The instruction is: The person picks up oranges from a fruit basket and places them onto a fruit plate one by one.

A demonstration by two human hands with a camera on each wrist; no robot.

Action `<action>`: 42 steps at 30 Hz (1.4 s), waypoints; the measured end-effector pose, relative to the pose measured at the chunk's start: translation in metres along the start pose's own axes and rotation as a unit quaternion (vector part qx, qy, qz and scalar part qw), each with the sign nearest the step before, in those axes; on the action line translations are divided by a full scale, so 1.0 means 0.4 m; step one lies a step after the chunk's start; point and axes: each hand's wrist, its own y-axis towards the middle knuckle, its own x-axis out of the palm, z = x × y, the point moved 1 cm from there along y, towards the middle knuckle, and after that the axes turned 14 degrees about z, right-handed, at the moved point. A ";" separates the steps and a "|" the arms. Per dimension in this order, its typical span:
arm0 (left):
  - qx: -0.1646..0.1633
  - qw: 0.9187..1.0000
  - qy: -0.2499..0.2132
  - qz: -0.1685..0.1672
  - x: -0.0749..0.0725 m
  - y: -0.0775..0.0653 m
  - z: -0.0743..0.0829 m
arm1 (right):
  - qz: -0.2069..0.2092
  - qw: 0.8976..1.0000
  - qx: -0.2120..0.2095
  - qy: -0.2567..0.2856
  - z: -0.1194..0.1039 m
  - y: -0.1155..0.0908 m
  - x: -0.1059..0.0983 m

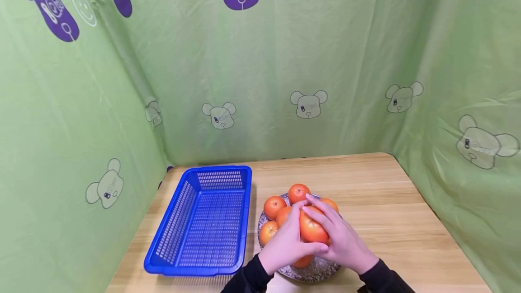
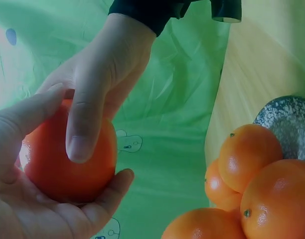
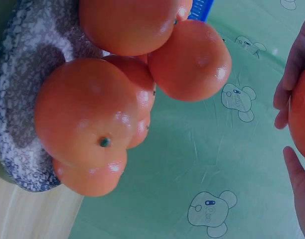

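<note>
Both hands hold one orange (image 1: 313, 227) between them, over a speckled grey plate (image 1: 315, 274). My left hand (image 1: 286, 244) cups its left side, with the thumb running across toward the right hand. From the other side, my right hand (image 1: 345, 241) grips the same fruit, its fingers over the top. The left wrist view has the right thumb (image 2: 85, 119) lying across the held orange (image 2: 58, 159). Several more oranges (image 3: 87, 112) are piled on the plate, partly hidden by the hands in the head view.
Left of the plate stands a blue plastic basket (image 1: 246, 220) with slotted sides; no fruit shows inside. The wooden table (image 1: 390, 211) has green printed curtain cloth (image 1: 260, 67) behind it and along both sides.
</note>
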 end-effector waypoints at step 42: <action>-0.101 0.901 0.419 0.050 -0.328 0.016 -0.215 | -0.022 0.990 0.139 0.021 0.062 -0.062 -0.035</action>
